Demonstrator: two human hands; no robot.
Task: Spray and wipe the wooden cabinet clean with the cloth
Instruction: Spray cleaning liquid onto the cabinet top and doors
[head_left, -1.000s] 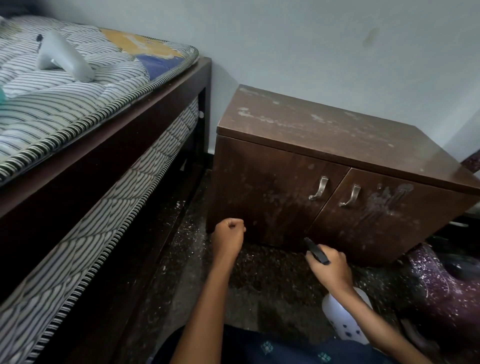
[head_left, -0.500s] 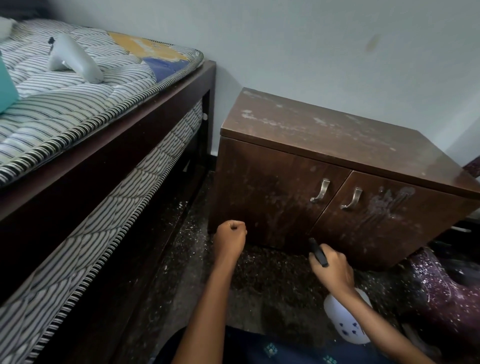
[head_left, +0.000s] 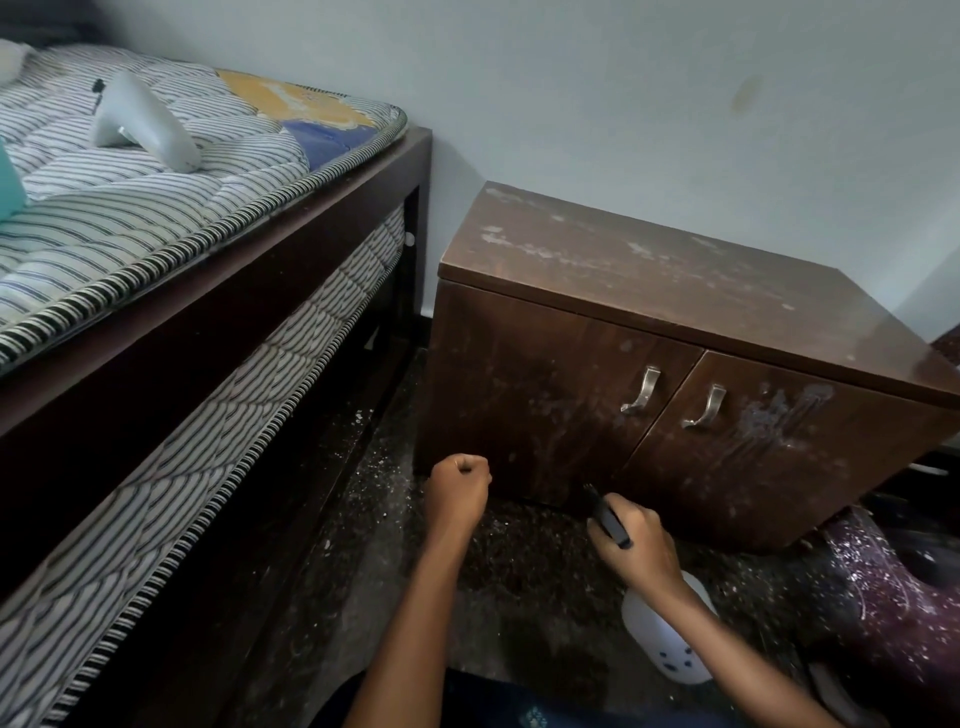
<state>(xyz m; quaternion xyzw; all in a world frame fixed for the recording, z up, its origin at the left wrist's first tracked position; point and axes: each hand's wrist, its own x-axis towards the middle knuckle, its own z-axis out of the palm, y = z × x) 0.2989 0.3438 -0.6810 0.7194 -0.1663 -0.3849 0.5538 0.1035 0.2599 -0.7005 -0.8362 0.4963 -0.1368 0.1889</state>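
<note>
A bed (head_left: 156, 291) with a striped mattress stands left of a low, wide wooden cabinet (head_left: 675, 291) against the wall. The cabinet's dusty top and two doors are streaked with pale marks. It lies straight ahead of both hands, its long side running left to right. Before its left door, the left hand (head_left: 460, 486) is a closed fist, nothing visible in it. The right hand (head_left: 636, 545), below the door handles, grips a white spray bottle (head_left: 670, 644), black nozzle close to the cabinet's lower front. No cloth is in view.
</note>
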